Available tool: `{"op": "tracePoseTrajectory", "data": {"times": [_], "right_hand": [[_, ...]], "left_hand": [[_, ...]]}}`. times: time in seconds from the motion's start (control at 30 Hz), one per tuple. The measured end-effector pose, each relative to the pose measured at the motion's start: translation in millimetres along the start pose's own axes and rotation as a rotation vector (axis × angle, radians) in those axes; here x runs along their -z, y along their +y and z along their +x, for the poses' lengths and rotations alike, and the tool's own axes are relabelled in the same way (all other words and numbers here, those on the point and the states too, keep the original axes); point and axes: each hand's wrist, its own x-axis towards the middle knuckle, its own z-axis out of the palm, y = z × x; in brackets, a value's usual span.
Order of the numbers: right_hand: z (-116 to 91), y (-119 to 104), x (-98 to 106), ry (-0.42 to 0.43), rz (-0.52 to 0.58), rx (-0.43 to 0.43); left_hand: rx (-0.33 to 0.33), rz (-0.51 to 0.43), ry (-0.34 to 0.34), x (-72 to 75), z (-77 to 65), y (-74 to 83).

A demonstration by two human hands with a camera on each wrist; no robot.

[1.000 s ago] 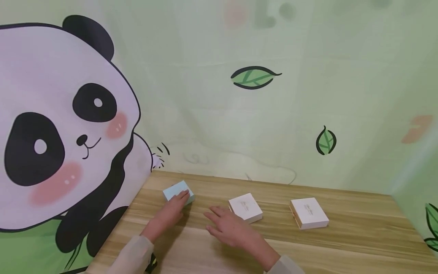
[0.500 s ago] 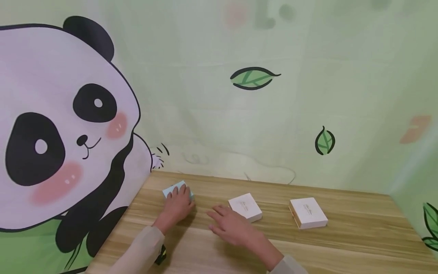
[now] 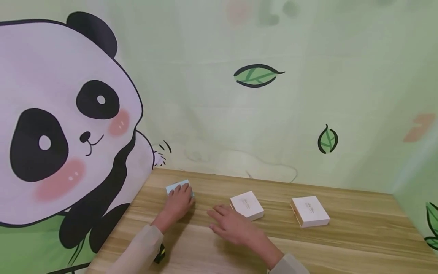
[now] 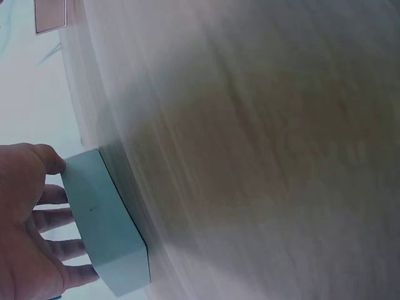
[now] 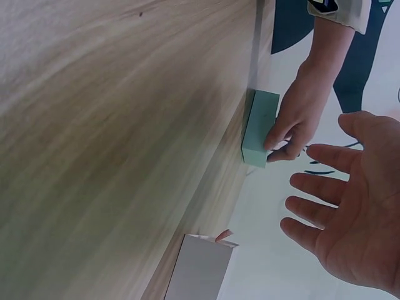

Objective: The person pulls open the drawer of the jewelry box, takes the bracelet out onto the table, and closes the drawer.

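Observation:
In the head view, my left hand rests on a light blue box at the table's back left. Its fingers spread across the lid, hiding much of it. The left wrist view has the thumb touching one upper corner of the box's near side; the box lies flat on the table. My right hand hovers in front of a white box, fingers spread and holding nothing. It covers that box's near left corner in the head view. The right wrist view also has the hand with relaxed fingers, apart from both boxes.
A second white box with small lettering stands further right on the wooden table. Behind the table hangs a pale green backdrop printed with a panda and leaves. A black and yellow item shows beside the left sleeve.
My left hand has shifted right and spread its fingers over the blue box's lid since a second ago. The right hand and the boxes have stayed about where they were.

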Motion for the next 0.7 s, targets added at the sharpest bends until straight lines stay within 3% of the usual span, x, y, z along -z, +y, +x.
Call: {"op": "tracePoseTrajectory", "data": {"times": [0.17,0.4,0.7], "right_hand": [[0.9,1.3,-0.2,0.012,-0.008,-0.008],[1.4,3.6,-0.8,-0.003,0.008,-0.016],[1.9,3.8,0.2,-0.029,0.043,-0.045]], "left_hand": [[0.037,-0.03,-0.002,2.4,-2.8,-5.8],[0.078,-0.052,-0.099,5.9,-4.3,-5.6],[0.067,-0.038,-0.065,2.9,-0.3,-3.9]]}}
